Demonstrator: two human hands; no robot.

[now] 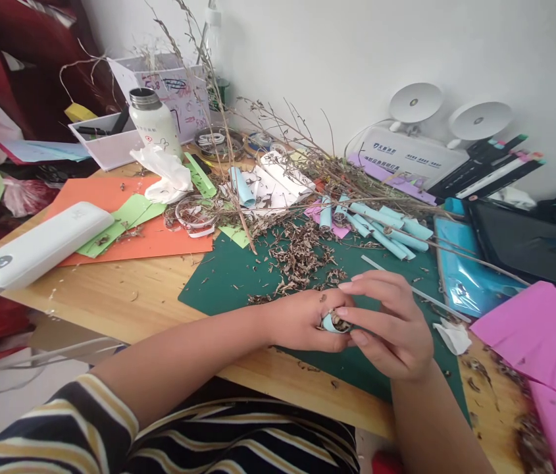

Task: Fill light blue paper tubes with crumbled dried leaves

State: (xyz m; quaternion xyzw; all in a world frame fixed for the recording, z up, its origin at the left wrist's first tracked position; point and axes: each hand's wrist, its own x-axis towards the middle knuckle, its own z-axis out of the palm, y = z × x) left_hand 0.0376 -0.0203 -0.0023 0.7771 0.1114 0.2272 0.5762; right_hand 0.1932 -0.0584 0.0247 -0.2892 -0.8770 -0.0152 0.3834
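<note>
My left hand (302, 320) is wrapped round a short light-blue paper tube (328, 323), whose mouth faces up and to the right. Dried leaf bits (339, 321) fill that mouth. The fingers of my right hand (396, 322) are apart and curved, their tips touching the leaves and the rim of the tube. Behind the hands, a loose pile of crumbled dried leaves (302, 257) lies on a dark green cutting mat (228, 273). Several rolled light-blue paper tubes (391, 230) lie at the mat's far right, next to a pile of dry stalks (268, 125).
A white power bank (45, 243) and orange paper (183, 245) are on the left. An uncapped white bottle (155, 122) stands behind them. Emergency light (406, 155) leans by the wall. Pink paper (534, 329), a blue packet (475, 263) and a dark tablet (534, 237) are at right.
</note>
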